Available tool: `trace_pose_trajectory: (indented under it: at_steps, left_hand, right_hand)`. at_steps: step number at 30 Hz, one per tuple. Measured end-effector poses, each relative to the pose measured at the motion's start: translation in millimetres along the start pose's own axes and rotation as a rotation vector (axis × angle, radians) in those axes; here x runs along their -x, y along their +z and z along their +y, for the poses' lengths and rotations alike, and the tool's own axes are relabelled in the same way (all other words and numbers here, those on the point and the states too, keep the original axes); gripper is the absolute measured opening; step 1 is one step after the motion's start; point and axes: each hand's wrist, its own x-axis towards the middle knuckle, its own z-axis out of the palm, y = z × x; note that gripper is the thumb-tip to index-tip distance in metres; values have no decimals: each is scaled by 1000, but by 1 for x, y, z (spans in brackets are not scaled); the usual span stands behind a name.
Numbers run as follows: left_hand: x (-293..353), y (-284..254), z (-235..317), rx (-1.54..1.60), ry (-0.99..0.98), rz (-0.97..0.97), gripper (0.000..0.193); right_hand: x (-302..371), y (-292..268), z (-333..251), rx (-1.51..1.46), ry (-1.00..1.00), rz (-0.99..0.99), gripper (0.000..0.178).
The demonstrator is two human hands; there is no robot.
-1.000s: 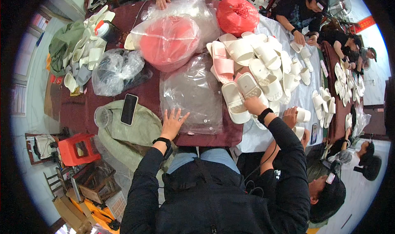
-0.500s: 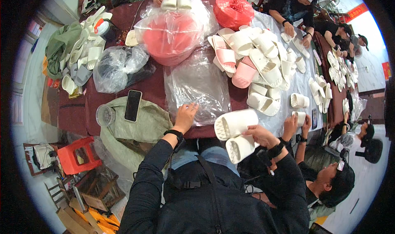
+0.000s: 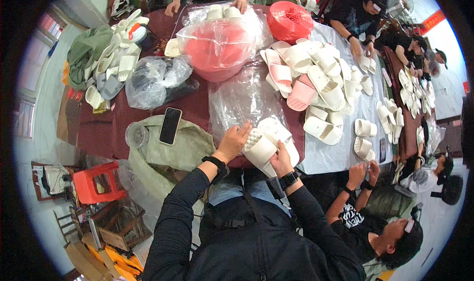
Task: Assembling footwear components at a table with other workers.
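Cream, dimpled slippers (image 3: pixel 261 148) have moved over clear bags (image 3: pixel 244 99) — right hand (image 3: pixel 282 161) gripping them, left hand (image 3: pixel 234 141) beside, grip unclear.

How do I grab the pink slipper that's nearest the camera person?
Probably by its raised strap, from above on the near side: the pink slipper lies strap-up, with its open toe end facing that way, so the strap's arch looks easy to pinch.

Right hand (image 3: pixel 282 161) holding white slipper pair (image 3: pixel 260 148); left hand (image 3: pixel 234 142) alongside.
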Motion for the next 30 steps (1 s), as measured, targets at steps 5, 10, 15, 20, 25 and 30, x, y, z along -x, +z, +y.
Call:
trace_pose_trajectory:
  at_steps: [5, 10, 15, 20, 25, 30]
  left_hand:
    - [-4, -9, 18, -26, -14, 51, 40]
    - [-7, -19, 53, 12, -56, -16, 42]
    - [-3, -1, 80, 146, -170, -52, 43]
    - [-10, -7, 86, 405, -453, -163, 44]
    - [-17, -44, 82, 1060, -407, -2, 39]
    - [-2, -59, 81, 1155, -388, 69, 38]
  right_hand:
    - [30, 34, -9, -90, -48, 36, 37]
    - [34, 6, -26, -38, 66, 5, 39]
    - [18, -10, -30, -185, 206, -117, 31]
    - [10, 17, -25, -248, 270, -520, 28]
    - [17, 38, -46, 405, 154, -609, 45]
    - [41, 70, -59, 1037, -146, -586, 44]
